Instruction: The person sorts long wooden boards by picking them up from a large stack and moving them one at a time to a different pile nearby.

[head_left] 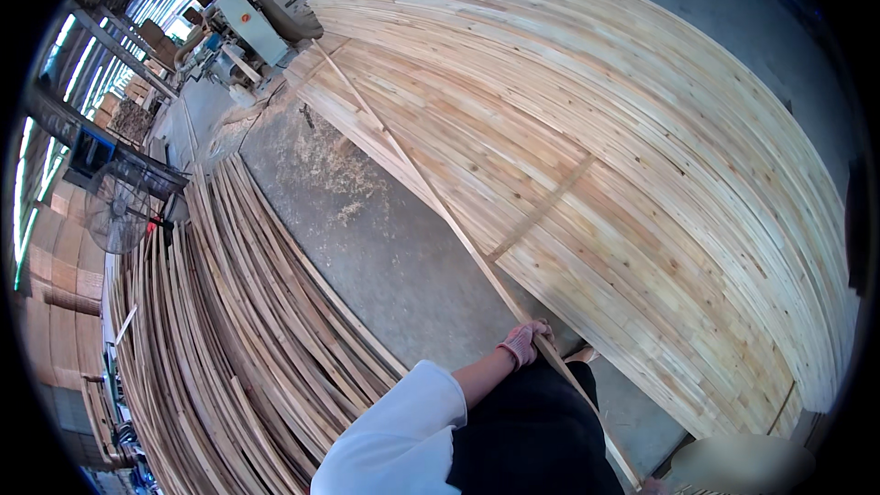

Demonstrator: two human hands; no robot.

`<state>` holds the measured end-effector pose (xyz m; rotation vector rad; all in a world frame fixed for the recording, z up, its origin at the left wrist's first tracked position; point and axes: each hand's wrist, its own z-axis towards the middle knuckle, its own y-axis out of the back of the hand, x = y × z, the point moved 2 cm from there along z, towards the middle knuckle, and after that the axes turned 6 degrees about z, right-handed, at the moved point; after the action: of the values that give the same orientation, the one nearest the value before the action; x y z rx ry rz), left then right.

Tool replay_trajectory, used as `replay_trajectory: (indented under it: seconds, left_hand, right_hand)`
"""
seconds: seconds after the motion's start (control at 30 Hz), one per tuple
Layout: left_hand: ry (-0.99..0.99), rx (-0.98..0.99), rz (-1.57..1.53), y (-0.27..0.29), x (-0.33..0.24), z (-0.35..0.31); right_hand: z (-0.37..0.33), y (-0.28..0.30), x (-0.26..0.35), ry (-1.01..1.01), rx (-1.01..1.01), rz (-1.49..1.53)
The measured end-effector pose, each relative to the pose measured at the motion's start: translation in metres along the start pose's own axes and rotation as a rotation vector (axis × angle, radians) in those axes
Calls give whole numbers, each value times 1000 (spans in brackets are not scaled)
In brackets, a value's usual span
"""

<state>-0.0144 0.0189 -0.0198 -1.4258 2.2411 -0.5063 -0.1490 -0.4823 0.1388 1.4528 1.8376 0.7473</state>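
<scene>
My left hand [524, 343], in a pinkish knit glove, is closed round a long, thin wooden strip [470, 247]. The strip slants from the far left corner of a big stack of pale wooden boards [660, 247] down past my dark-clothed legs to the lower edge. Along the way it passes over the near left side of the stack. A small reddish part of what looks like my right hand [653, 486] shows at the lower edge, beside the strip's near end. Its fingers cannot be made out.
On the left lies a large pile of long, narrow wooden strips [247, 312]. Sawdust and shavings [335, 170] litter the grey floor between pile and stack. Beyond stand a machine with a pale control cabinet [252, 27] and a round caged fan [119, 206]. A blurred patch covers the lower right.
</scene>
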Motion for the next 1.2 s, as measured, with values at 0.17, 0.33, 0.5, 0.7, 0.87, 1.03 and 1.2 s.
replay_trajectory:
  seconds: [0.17,0.33,0.5,0.7,0.87,1.03,1.2]
  left_hand:
    - [14,0,-26,10,-18,-33]
    - [-33,-28,-45,13,-22,-45]
    - [-56,7,-70,11,-22,-62]
    - [-147,-81,-103,25,-5,-54]
    - [-197,-112,-59,33,15,-54]
    - [-264,-254,-95,49,33,-45]
    - [-371,-178,-70,49,29,-51]
  right_hand:
    - [-31,-16,14,-229,141,14]
    - [-25,-21,25,-229,159,-6]
    - [-13,-23,22,-213,169,-17]
    - [9,-25,5,-168,195,-23]
    - [27,-22,-17,-121,231,5]
    - [46,12,-32,-53,370,104]
    - [107,-38,-78,47,311,320]
